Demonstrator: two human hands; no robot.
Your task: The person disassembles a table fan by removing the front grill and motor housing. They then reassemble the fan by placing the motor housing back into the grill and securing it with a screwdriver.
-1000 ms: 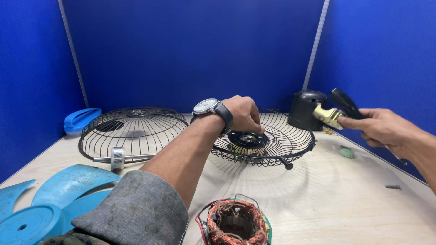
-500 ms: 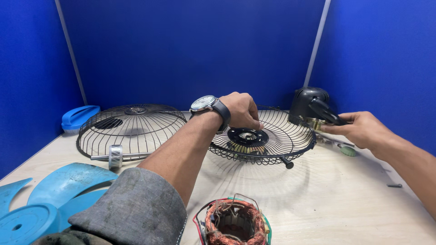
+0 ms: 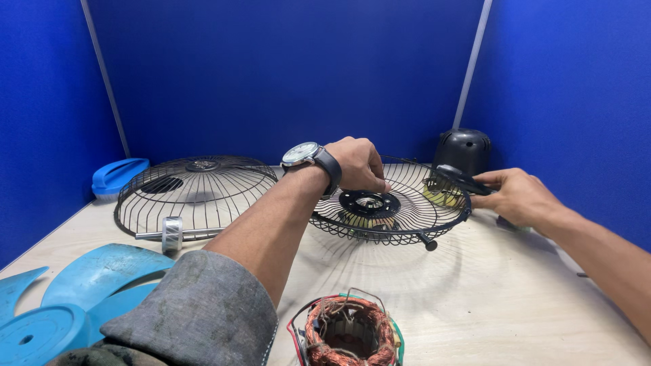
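- On the bench (image 3: 475, 298), my left hand (image 3: 359, 163) rests on the rear grille (image 3: 390, 203), fingertips pinching at its black hub (image 3: 369, 202).
- My right hand (image 3: 519, 196), raised a second ago, has come down to the grille's rim, closed around a black-handled tool (image 3: 461, 178).
- With the tool lowered, work now centres on the grille.
- The front grille (image 3: 193, 190) lies left, the copper stator (image 3: 349, 335) nearest me.

The black wire fan guard (image 3: 400, 207) lies dished upward on the counter (image 3: 515, 298), toward its far right corner, its hub plate in the centre.
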